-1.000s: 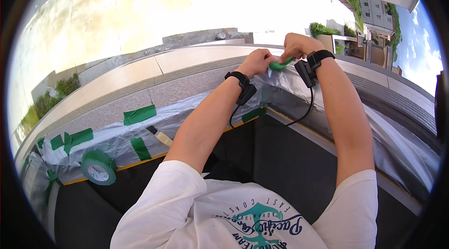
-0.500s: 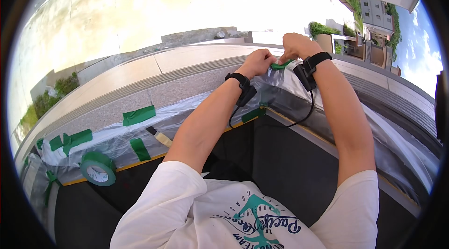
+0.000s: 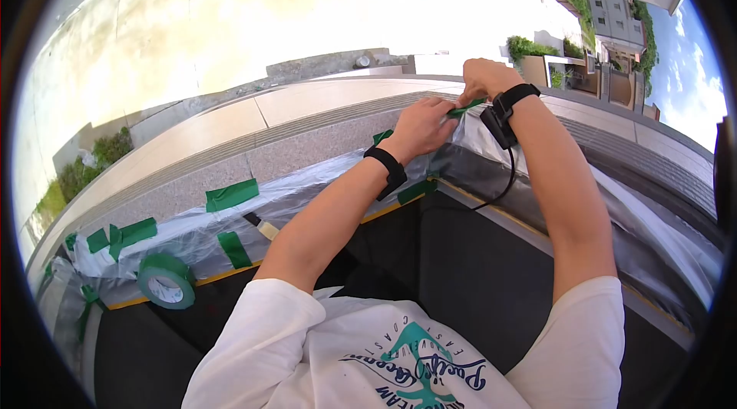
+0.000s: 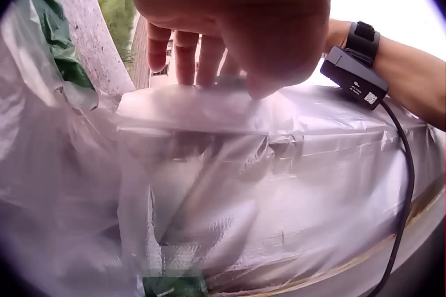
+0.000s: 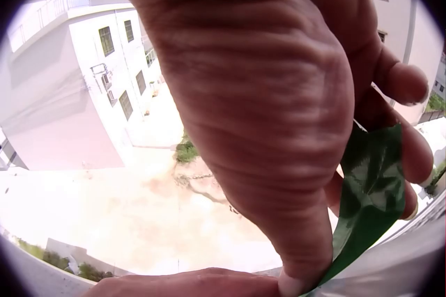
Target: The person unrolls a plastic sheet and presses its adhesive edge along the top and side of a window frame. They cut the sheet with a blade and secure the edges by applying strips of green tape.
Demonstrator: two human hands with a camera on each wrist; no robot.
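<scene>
A strip of green tape (image 3: 465,109) stretches over the clear plastic sheet (image 3: 307,182) at the corner of the stone ledge (image 3: 322,102). My right hand (image 3: 477,79) pinches the strip's far end; in the right wrist view the green tape (image 5: 366,199) runs between thumb and fingers. My left hand (image 3: 422,126) lies over the sheet beside the strip, fingers stretched toward it. In the left wrist view its fingers (image 4: 188,53) press down on the folded plastic sheet (image 4: 279,144).
A green tape roll (image 3: 166,280) sits on the sheet at the left. Short tape pieces (image 3: 232,194) hold the plastic along the ledge, one (image 3: 414,190) below my left wrist. Dark flooring (image 3: 476,255) lies inside the ledge; beyond it is a drop to bare ground.
My left hand let go of the tape end, slid down and left, and now lies flat on the plastic. The right hand still holds the strip in about the same place.
</scene>
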